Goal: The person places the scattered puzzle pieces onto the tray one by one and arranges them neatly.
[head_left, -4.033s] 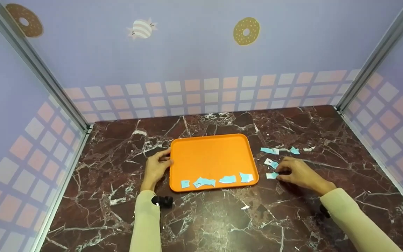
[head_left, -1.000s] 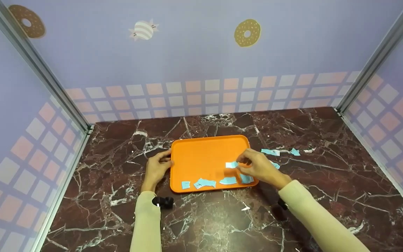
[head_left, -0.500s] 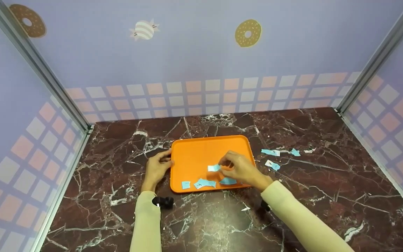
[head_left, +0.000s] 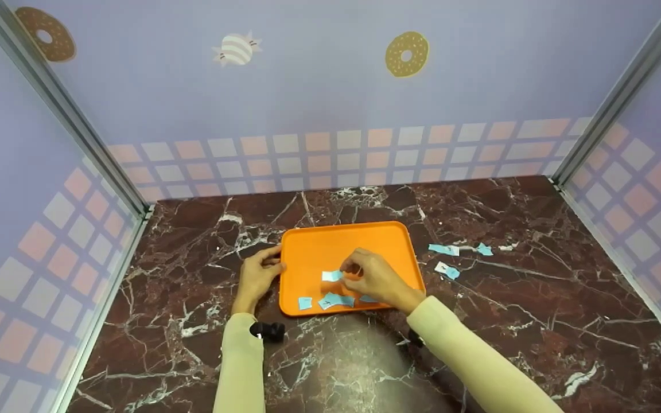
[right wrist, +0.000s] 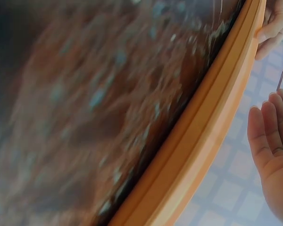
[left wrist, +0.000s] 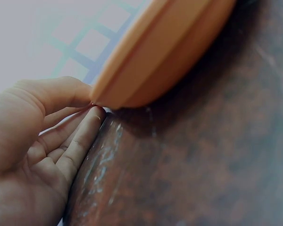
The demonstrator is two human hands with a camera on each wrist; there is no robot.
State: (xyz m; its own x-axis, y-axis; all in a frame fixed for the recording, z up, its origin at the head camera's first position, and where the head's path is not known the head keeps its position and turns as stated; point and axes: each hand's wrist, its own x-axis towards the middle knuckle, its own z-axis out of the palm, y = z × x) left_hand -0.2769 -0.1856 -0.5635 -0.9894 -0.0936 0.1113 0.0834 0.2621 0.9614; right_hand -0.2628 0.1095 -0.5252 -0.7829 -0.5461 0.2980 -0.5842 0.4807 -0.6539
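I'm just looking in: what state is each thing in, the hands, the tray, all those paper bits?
Left hand: touching the left edge of the orange tray
Right hand: pinching a paper piece
Pinched piece: held over the tray
Orange tray: flat on the table
Paper pieces in the tray: lying along its near edge, some hidden
Paper pieces right of the tray: lying on the table

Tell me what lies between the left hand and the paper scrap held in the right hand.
Between the left hand and the paper scrap lies only the orange tray: its left rim, then bare surface, in the head view.
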